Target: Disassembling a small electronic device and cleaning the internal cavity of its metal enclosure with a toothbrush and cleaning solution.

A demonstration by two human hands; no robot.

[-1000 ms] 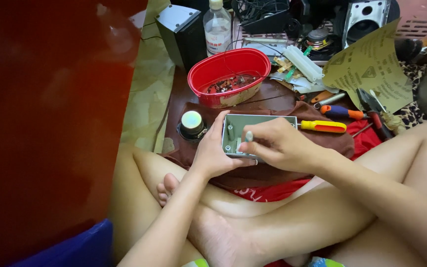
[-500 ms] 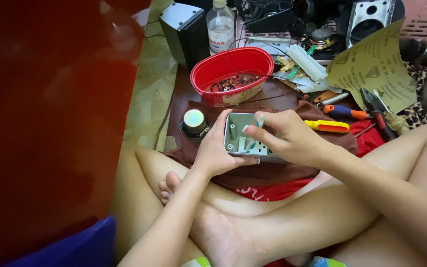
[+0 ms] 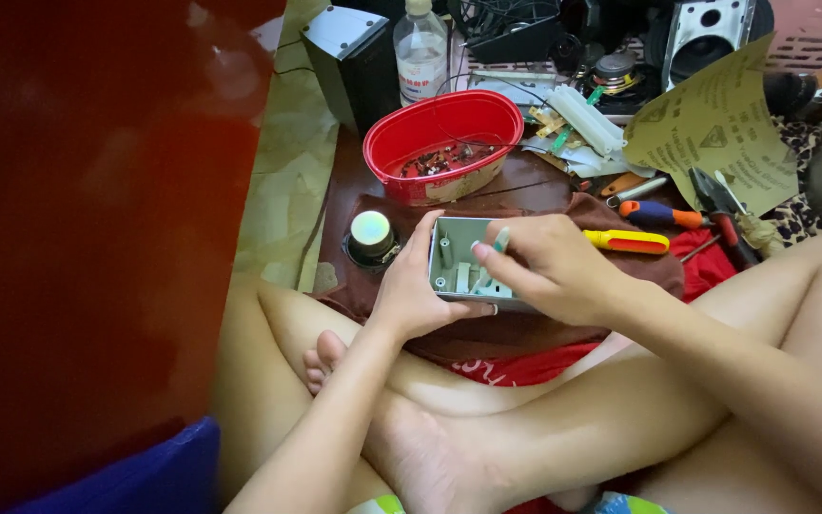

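Grey plastic housing (image 3: 463,266) opened up over the lap, mostly bare inside, just posts and white clips. Left hand (image 3: 411,290) clamped on its edge, right hand (image 3: 549,266) pinching something small and green above it. Red tub (image 3: 441,143) behind holding loose little parts.

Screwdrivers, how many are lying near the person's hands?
2: a yellow-handled screwdriver just right of the right hand, and a blue-and-orange screwdriver behind it. More may hide in the clutter.
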